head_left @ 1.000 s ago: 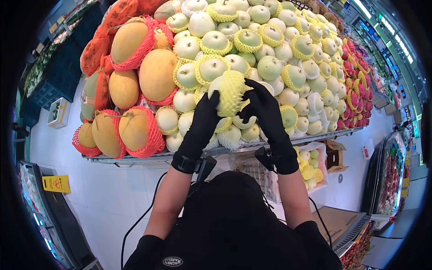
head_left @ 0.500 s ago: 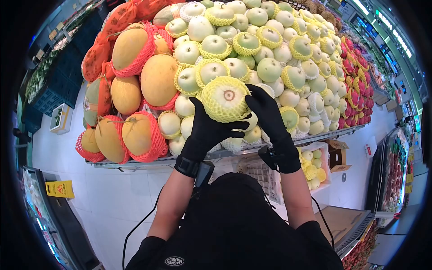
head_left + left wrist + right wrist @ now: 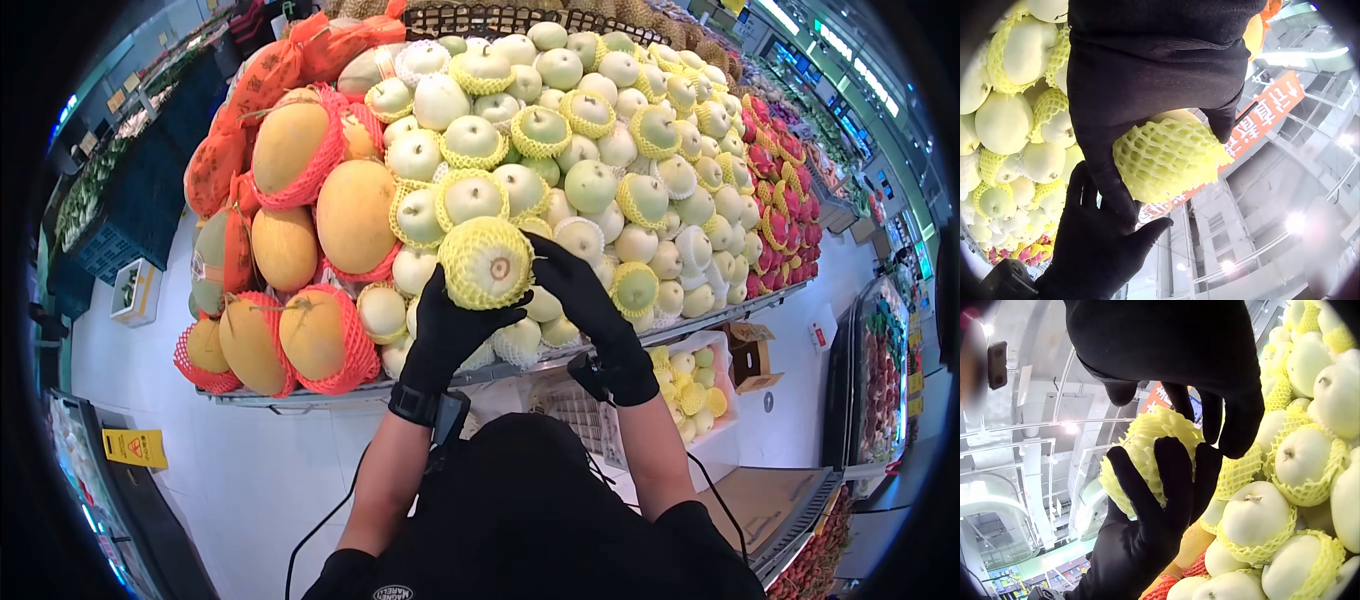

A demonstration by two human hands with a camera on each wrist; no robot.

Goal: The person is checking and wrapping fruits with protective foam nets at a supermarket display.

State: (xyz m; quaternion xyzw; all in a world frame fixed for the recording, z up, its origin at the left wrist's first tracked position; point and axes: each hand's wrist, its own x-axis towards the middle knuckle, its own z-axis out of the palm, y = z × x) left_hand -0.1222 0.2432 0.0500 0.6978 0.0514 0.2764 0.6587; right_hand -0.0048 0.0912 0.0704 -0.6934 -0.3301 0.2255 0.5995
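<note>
Black-gloved, the left hand [image 3: 450,325] keeps its grip round a netted pale fruit [image 3: 470,262] above the piled fruit [image 3: 590,186]; the right hand [image 3: 580,290] is loosely open beside it, contact unclear. Its scarred end has turned upward, leaving that side exposed.

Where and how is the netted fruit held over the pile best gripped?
Probably round the sides of the netted fruit, from below and the left, fingers cupped, as the left hand holds it. It is broad and round, the foam net wraps those sides, and the brown-marked end offers no stem to pinch.
</note>
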